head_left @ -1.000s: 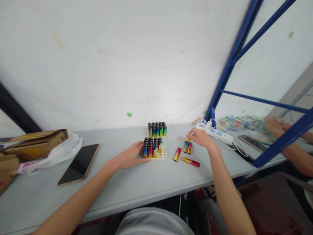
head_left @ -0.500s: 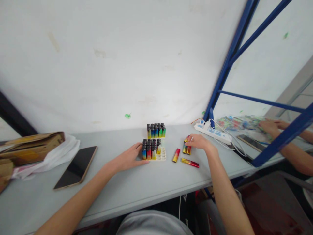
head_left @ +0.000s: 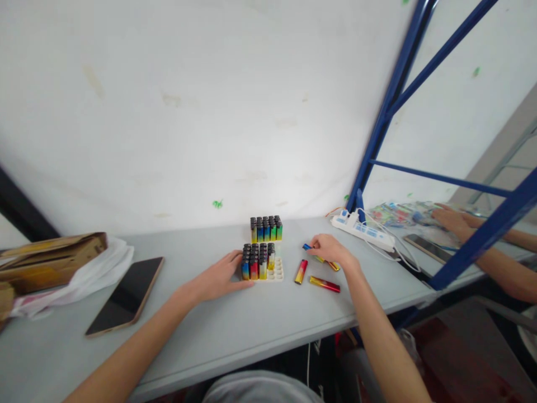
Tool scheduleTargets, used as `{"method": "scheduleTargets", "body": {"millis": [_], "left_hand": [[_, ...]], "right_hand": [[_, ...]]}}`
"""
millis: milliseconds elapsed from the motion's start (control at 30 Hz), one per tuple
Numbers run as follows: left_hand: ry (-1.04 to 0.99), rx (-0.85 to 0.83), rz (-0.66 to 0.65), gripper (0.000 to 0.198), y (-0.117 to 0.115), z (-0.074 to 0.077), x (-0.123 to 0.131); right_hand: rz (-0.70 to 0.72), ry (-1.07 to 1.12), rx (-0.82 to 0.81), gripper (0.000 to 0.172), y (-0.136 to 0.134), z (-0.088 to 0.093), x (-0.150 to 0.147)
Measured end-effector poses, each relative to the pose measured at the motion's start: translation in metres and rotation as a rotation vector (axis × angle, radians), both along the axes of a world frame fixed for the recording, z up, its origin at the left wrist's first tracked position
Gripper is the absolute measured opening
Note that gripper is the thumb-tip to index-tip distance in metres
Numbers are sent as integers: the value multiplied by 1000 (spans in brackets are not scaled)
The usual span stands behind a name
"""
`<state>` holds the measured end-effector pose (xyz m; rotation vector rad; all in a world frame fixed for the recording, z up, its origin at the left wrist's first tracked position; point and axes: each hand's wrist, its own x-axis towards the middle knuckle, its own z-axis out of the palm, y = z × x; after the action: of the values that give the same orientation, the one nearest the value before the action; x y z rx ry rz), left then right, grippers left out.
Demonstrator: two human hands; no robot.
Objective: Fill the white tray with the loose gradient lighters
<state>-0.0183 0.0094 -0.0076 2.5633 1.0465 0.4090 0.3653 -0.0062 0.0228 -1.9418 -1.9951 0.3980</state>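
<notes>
Colourful lighters with black tops stand in rows in a white tray, whose right-hand holes show bare. My left hand curves round the tray's left end, thumb along the front and fingers at the side. To the right, my right hand pinches a lighter with a blue end; its other end is hidden by the fingers. A yellow-and-red lighter lies partly under that hand. Nearer the front edge lie a red-and-yellow lighter and another yellow-and-red lighter.
Behind the tray stands a second block of lighters. A phone, a plastic bag and a cardboard box lie left. A power strip with cables and a blue metal frame are right. Another person's hands show beyond.
My right hand has shifted slightly left, and the blue-ended lighter in its fingers has turned from near upright to pointing left. My left hand stays at the tray.
</notes>
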Motion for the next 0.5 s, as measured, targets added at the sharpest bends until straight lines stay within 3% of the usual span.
{"method": "scheduleTargets", "body": {"millis": [267,367,500], "left_hand": [[-17,-23,-2,71,-3,5,2],[-42,-25,-9,69,-3,6,3],[-49,-17,-8,73,-1,2,2]], "right_hand": [[371,907,78,44,-11,9,-28],[376,1058,74,45,-9,11,-45],[355,1099,28,42,-10,9,-63]]}}
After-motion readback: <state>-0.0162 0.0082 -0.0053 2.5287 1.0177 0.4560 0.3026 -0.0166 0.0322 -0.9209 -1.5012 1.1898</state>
